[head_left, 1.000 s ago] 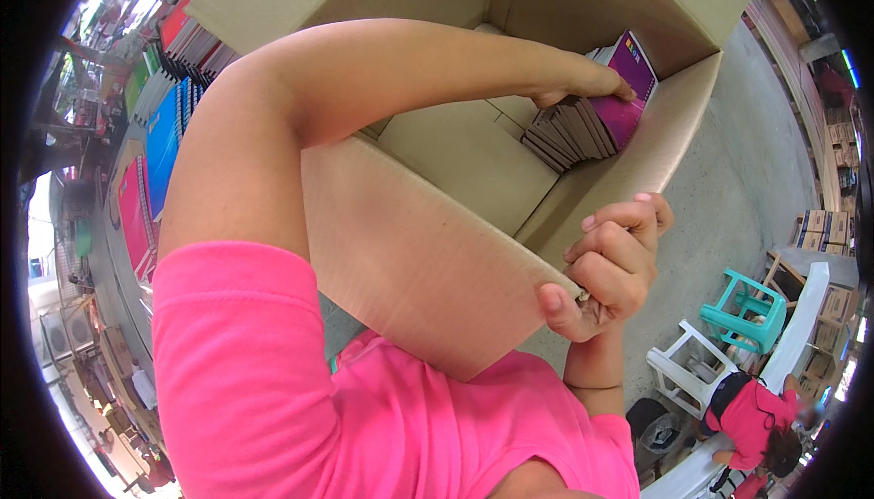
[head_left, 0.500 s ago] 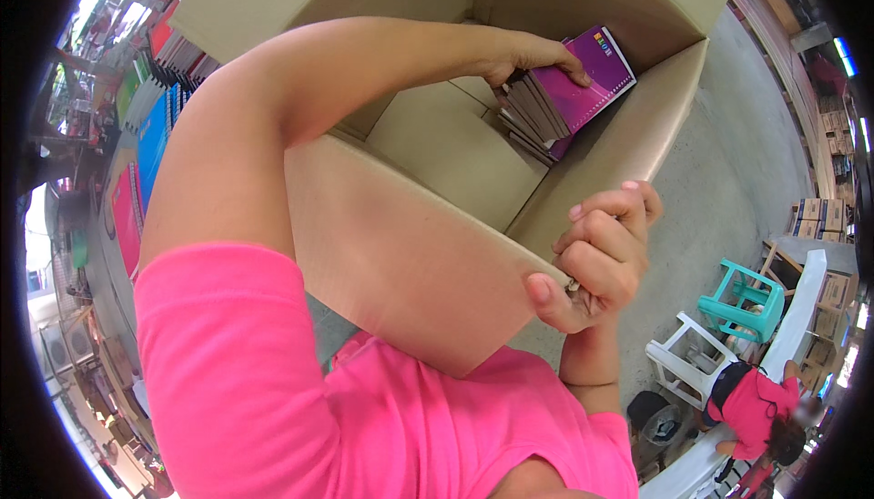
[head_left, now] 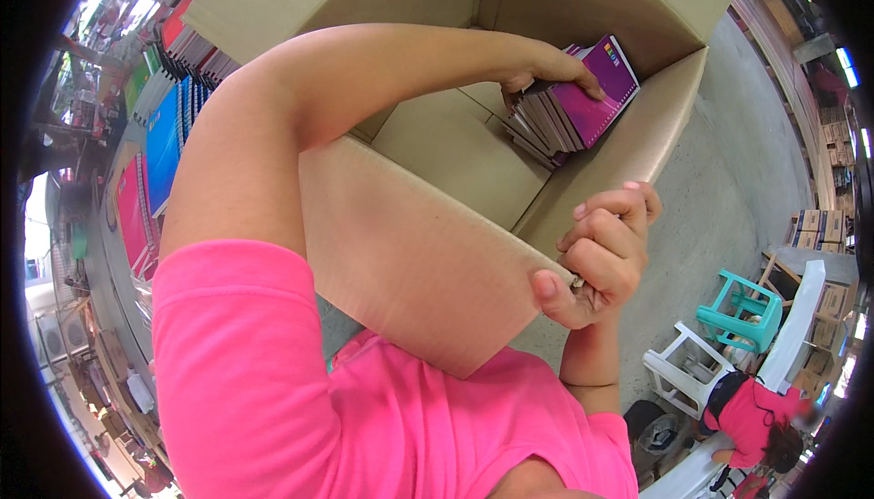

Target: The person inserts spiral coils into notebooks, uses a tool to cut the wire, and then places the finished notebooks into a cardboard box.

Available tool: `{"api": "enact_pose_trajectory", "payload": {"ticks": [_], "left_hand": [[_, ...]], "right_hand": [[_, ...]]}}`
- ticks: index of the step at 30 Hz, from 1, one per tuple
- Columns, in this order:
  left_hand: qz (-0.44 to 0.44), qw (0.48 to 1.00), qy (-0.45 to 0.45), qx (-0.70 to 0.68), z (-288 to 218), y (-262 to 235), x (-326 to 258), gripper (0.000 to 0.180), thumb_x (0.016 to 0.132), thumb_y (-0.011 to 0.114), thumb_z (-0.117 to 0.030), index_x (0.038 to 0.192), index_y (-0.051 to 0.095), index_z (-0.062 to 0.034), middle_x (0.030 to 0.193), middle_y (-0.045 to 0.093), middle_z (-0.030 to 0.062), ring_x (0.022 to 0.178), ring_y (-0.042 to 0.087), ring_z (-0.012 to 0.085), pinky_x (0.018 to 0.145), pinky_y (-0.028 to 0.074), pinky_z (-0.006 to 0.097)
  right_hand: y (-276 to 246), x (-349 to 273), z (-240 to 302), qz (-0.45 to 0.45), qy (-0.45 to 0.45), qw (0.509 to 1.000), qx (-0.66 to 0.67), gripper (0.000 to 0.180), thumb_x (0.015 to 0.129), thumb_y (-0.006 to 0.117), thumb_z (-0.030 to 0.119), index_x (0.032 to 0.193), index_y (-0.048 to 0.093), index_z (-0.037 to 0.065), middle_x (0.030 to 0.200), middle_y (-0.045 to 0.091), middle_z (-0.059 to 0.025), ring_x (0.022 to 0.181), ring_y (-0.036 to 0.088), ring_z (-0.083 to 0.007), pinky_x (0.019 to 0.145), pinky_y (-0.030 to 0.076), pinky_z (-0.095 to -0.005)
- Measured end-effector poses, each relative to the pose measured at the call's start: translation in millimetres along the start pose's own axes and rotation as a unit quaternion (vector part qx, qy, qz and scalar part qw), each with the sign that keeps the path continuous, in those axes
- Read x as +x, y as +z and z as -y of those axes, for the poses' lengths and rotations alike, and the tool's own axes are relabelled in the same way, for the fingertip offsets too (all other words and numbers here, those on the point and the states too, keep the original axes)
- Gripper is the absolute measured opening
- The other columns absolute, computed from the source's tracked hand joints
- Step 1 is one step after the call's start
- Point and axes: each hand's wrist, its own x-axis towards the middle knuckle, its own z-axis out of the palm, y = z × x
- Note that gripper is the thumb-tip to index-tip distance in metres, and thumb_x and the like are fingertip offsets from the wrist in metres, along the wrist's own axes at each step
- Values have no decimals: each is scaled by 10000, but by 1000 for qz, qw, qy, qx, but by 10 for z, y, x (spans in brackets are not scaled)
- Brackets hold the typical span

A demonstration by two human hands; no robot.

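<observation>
A large open cardboard box (head_left: 419,267) leans against my front. Inside it, my left hand (head_left: 555,74) is closed round a stack of small spiral notebooks (head_left: 596,89) with purple covers, by the box's right wall. The thumb lies on the top cover, and the other fingers are partly hidden behind the stack. The pages' edges fan out downward, close to the box floor. My right hand (head_left: 601,249) has its fingers curled at the near right corner of the box, gripping the rim, with the thumb on the near side.
Stacks of spiral notebooks with blue (head_left: 167,139) and red (head_left: 135,217) covers stand at the left. On the right are a teal stool (head_left: 742,312), a white stool (head_left: 683,371) and a long white table (head_left: 801,326). A person in pink (head_left: 751,417) bends beside it.
My left hand and the purple notebooks have shifted slightly right and down in the box. The fanned stack looks a little more closed up. The right hand keeps its hold.
</observation>
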Motion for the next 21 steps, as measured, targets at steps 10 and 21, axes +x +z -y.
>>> {"api": "enact_pose_trajectory", "payload": {"ticks": [10,21], "left_hand": [[61,985,105,-125,193,-8,131,443,818,618,-455,1088,587,-105,1016,650,42,879,623,127,784,506,294],[133,966,102,-197,394,-59,251,559,787,640,-505,1160,544,-99,1106,619,60,982,599,157,889,454,313]], "right_hand": [[-22,-15,14,2,9,1000,-2,354,535,662,348,475,408,109,549,430,-23,658,494,-221,806,286,-395],[-10,7,-8,18,-12,1000,11,336,561,681,310,504,413,115,599,428,-17,661,476,-222,793,305,-391]]}}
